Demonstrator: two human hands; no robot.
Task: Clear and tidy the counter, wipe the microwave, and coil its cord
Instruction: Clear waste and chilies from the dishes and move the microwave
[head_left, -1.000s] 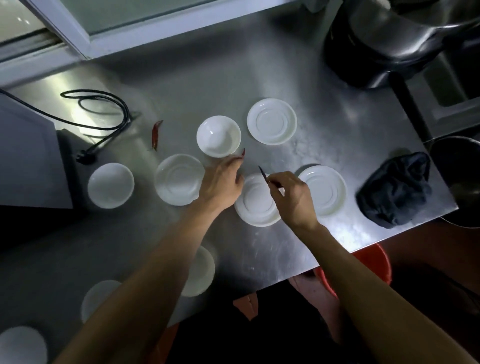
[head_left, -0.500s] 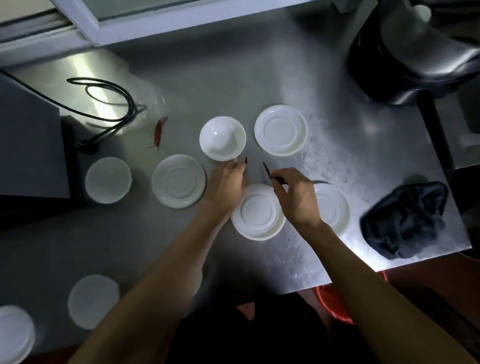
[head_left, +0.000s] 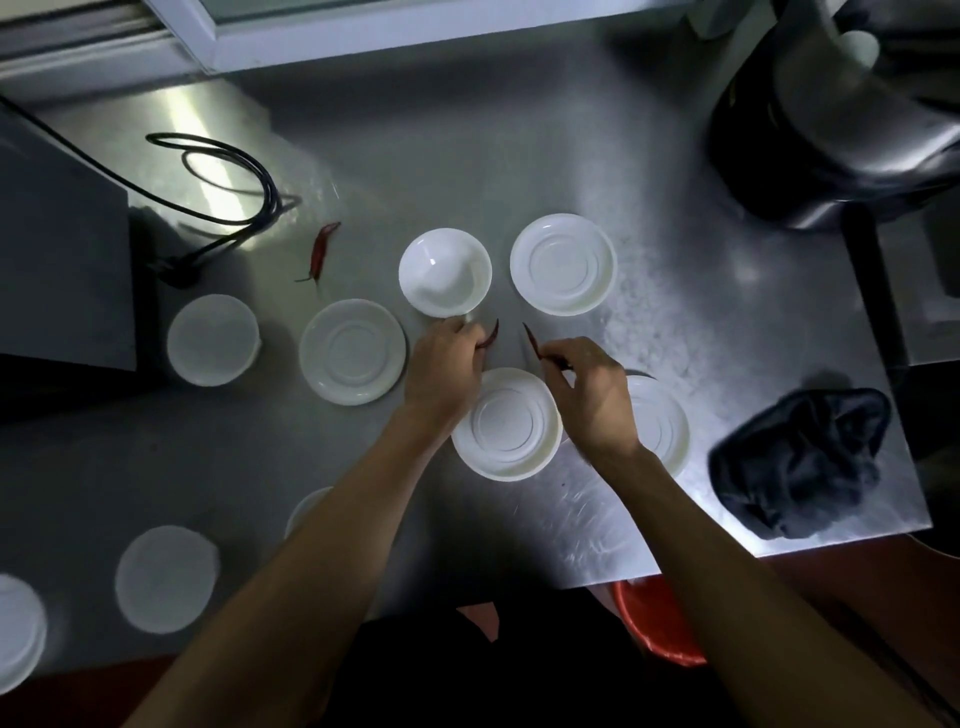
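Steel counter (head_left: 467, 156) bearing white saucers and bowls; the upright bowl (head_left: 444, 272) serves as landmark. Left of it lies a loose red chilli (head_left: 319, 251); farther left, the black microwave cord (head_left: 234, 176) sprawls uncoiled; my dark cloth (head_left: 800, 457) sits crumpled to its lower right.

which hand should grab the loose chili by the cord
Left. The left hand is nearer the loose chili, which lies on its side; the right hand would have to cross over. Both already hold chilies.
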